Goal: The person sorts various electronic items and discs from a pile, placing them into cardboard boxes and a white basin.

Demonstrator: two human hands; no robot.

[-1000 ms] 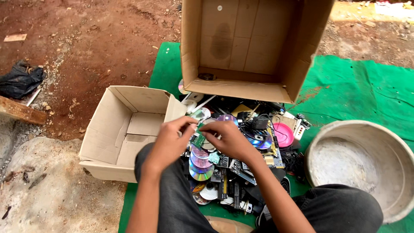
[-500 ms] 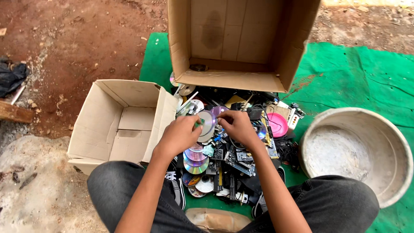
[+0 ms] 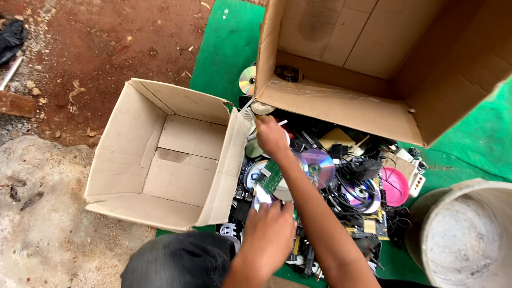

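Hands have been parted since half a second ago: right hand [image 3: 271,136] extended toward the tipped carton [image 3: 341,106], grip hidden; left hand [image 3: 269,232] closed on discs [image 3: 262,198] over the scrap pile [image 3: 346,186].

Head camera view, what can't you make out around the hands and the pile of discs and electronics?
- Left hand: seen from the back, so its fingers and any grip on the discs are hidden.
- Right hand: fingertips reach under the big box's flap; what they touch is hidden.
- Pile: the right forearm covers part; small parts too tangled to identify.
- Grey tub: cut off by the right and bottom edges.
- Big box: top cut off by the frame.
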